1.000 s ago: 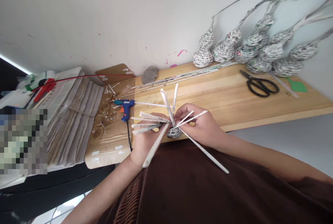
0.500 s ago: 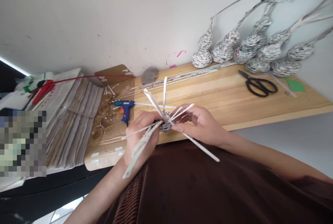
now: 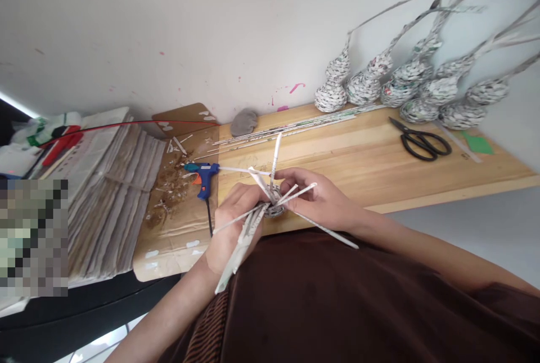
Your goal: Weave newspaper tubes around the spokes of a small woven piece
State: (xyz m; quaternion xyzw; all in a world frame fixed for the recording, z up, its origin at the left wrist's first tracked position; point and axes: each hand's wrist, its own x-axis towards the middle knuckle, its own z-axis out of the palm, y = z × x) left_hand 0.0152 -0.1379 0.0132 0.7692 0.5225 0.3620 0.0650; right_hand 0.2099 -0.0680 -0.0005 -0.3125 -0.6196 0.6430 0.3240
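Observation:
A small round weave of rolled newspaper strips (image 3: 275, 209) sits between my hands, just above the front edge of the table. Several paper strips fan out from it toward the wall, to the right and down toward my lap. My left hand (image 3: 236, 219) is closed round its left side, with strips lying across the back of the hand. From the right, my right hand (image 3: 318, 197) pinches the weave's rim and a strip, its thumb on the near side. The undersides of the weave and some fingertips are hidden.
Blue glue gun (image 3: 206, 177) lies on cardboard (image 3: 177, 233) at left, beside a newspaper stack (image 3: 126, 183). Thin paper rolls (image 3: 295, 126) and a grey stone-like lump (image 3: 243, 122) lie by the wall. Black scissors (image 3: 422, 140) and several woven gourd shapes (image 3: 331, 95) are at right.
The weave and both hands have shifted slightly right and down in view. The strips have turned with it, and the ones pointing up lean further right. My grip stays on the weave.

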